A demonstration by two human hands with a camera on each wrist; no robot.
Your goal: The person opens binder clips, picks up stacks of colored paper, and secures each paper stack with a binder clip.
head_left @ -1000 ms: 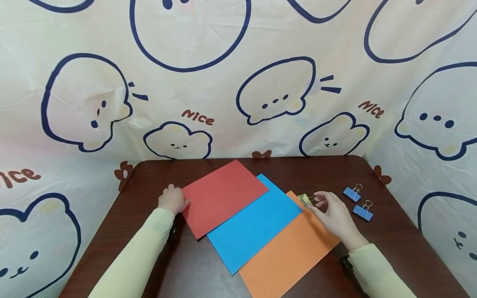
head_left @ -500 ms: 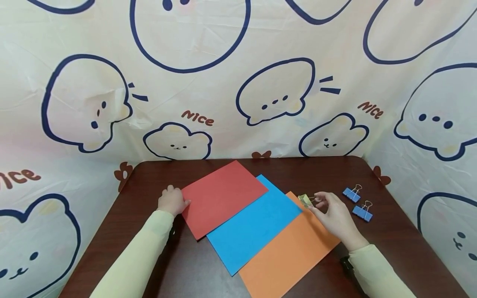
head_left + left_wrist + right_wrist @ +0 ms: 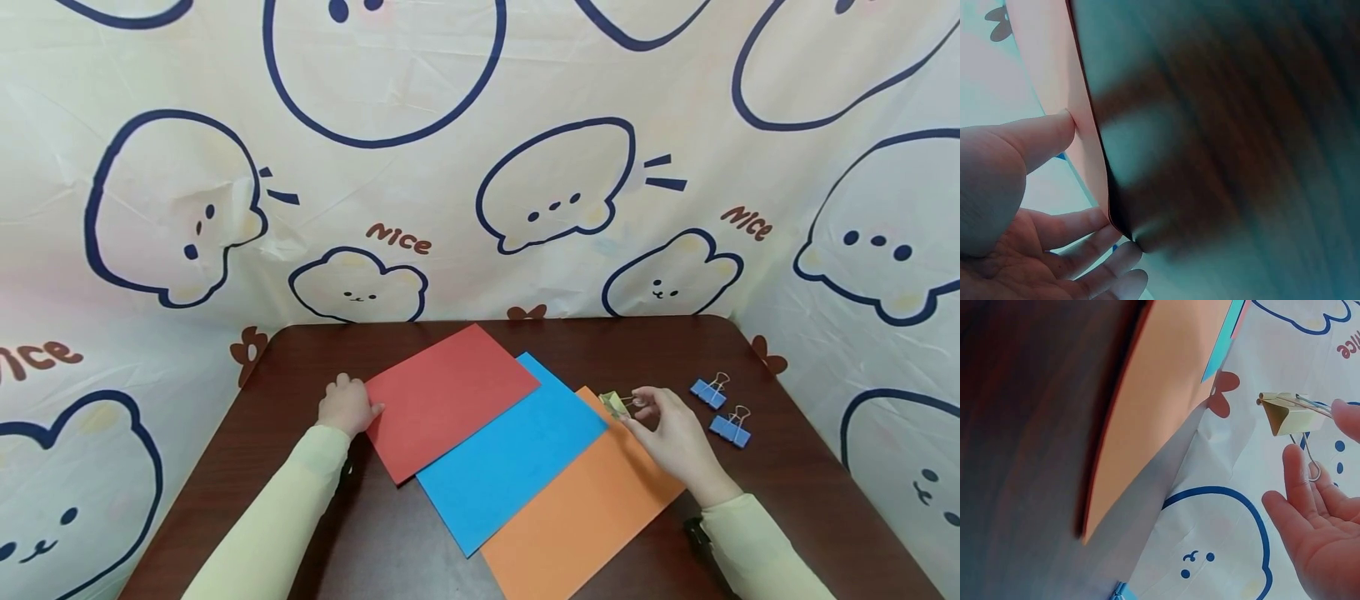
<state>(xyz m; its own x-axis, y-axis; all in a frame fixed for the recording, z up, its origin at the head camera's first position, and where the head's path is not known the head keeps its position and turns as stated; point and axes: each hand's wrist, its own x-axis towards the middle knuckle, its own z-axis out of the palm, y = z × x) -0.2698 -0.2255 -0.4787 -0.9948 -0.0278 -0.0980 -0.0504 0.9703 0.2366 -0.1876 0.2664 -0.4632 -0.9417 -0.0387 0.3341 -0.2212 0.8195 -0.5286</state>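
Observation:
My right hand [image 3: 671,437] pinches a yellow binder clip [image 3: 615,404] by its wire handles. In the right wrist view the thumb is on one handle of the clip [image 3: 1294,415] and the fingers are at the other; its folded side faces left. In the head view this clip overlaps the top corner of the orange sheet [image 3: 577,517]. At the left edge of the red sheet [image 3: 450,400], my left hand [image 3: 347,406] rests with its thumb touching the surface. Its other fingers [image 3: 1079,250] reach the sheet's corner, fairly straight. A blue sheet [image 3: 510,450] lies between, partly covered by the red one.
Two blue binder clips [image 3: 730,427] lie on the dark brown table [image 3: 795,500] at the right, beyond the right hand. A white cloth with blue bear outlines [image 3: 450,192] hangs behind and beside the table.

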